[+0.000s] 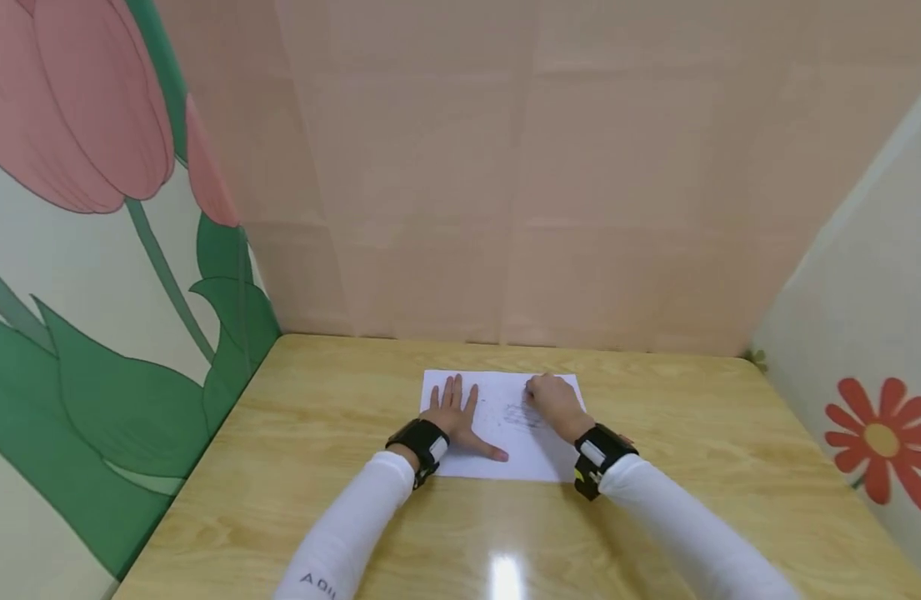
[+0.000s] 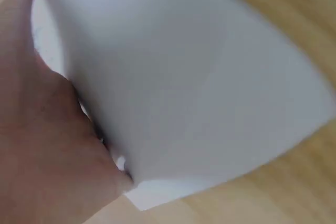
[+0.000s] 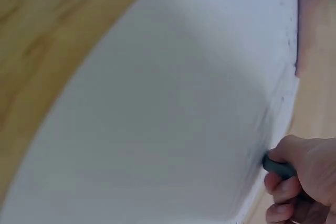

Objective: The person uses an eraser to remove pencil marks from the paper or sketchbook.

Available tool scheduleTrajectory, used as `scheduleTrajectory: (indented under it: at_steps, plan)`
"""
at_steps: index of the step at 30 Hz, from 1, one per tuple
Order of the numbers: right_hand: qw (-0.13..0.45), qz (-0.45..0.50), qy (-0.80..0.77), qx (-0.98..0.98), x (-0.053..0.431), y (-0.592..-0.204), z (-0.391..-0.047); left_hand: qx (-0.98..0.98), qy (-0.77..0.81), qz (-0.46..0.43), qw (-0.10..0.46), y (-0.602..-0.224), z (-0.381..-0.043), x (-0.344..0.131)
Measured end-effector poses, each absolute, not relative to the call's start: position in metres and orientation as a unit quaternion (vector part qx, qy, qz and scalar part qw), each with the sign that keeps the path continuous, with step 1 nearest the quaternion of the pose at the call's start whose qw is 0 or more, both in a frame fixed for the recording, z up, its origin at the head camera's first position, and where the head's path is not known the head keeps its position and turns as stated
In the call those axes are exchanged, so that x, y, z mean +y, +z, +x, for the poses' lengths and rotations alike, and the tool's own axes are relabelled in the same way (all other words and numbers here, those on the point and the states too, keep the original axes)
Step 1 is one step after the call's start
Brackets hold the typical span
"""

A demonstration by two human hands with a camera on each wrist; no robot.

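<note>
A white sheet of paper lies on the wooden table, with a patch of grey pencil scribble right of its middle and dark specks scattered around. My left hand presses flat on the sheet's left part, fingers spread and thumb stretched toward the right. In the right wrist view, a small dark eraser is pinched between the thumb and curled fingers of my right hand. Its rounded end meets the paper beside the smudged marks. From the head view, the fist hides the eraser at the scribble's upper right.
The light wooden table extends around the sheet on all sides. Behind it stands a beige covered wall. Painted side walls flank the table, with tulips on the left and a red flower on the right.
</note>
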State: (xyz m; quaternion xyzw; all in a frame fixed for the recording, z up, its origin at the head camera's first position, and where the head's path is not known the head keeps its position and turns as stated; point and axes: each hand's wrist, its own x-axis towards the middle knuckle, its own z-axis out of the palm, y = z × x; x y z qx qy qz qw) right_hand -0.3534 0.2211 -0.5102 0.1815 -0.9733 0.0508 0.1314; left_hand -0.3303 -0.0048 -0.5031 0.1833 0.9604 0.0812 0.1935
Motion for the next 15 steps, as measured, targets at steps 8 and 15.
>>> scheduleTrajectory:
  at_steps: [8, 15]
  plan:
    - [0.148, 0.193, 0.09, -0.966, 0.213, -0.51, -0.354, 0.958, 0.1, 0.204, 0.176, -0.517, -0.335, 0.02]
    - [0.191, 0.341, 0.095, -0.915, 0.187, -0.519, -0.34, 0.967, 0.065, 0.168, 0.179, -0.529, -0.335, 0.031]
